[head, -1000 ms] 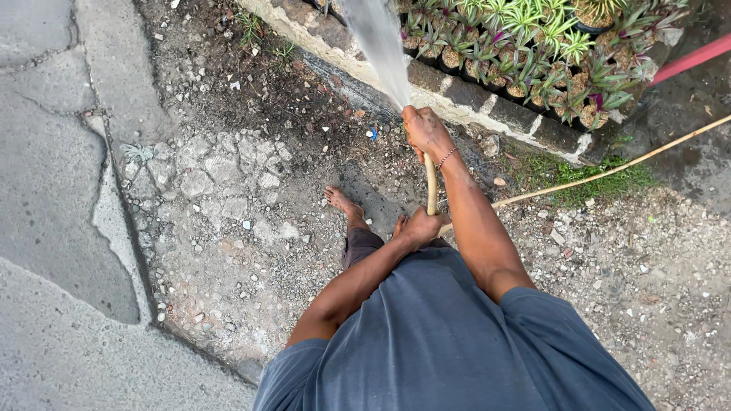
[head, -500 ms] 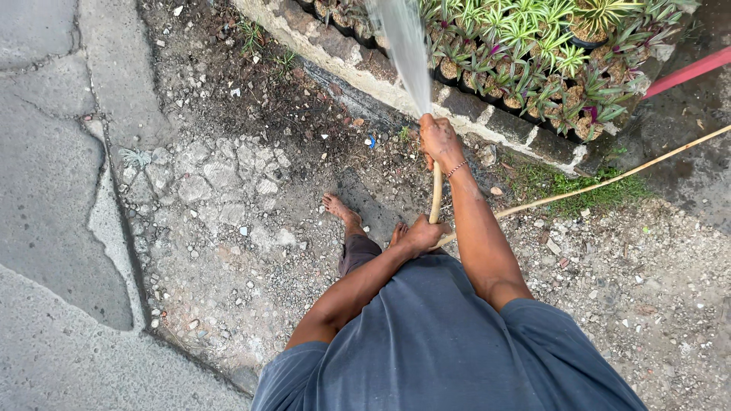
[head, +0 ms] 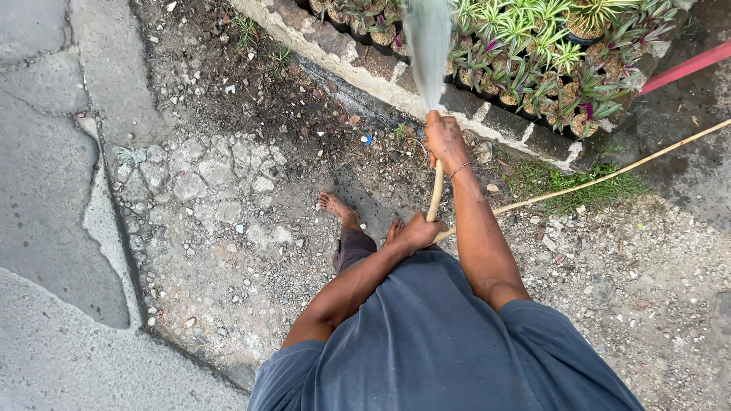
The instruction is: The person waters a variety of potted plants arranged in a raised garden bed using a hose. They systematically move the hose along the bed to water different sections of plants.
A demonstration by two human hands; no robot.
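Observation:
My right hand (head: pixel 445 140) grips the end of a tan garden hose (head: pixel 435 195), arm stretched forward. A jet of water (head: pixel 426 42) leaves the hose end and lands among the potted green and purple plants (head: pixel 542 53) behind a low stone kerb (head: pixel 396 90). My left hand (head: pixel 420 230) holds the same hose lower down, close to my body. The hose runs off to the right over gravel (head: pixel 609 176). My bare feet (head: pixel 335 205) stand on rough stony ground.
Cracked concrete paving (head: pixel 53 190) fills the left side. Loose stones and soil lie in front of the kerb. A red pipe or pole (head: pixel 685 67) crosses the upper right corner. A grass patch (head: pixel 579 190) grows beside the kerb.
The view has shifted slightly so hands and kerb sit a little further right; both hands keep the same hold on the hose and the water still sprays onto the plants.

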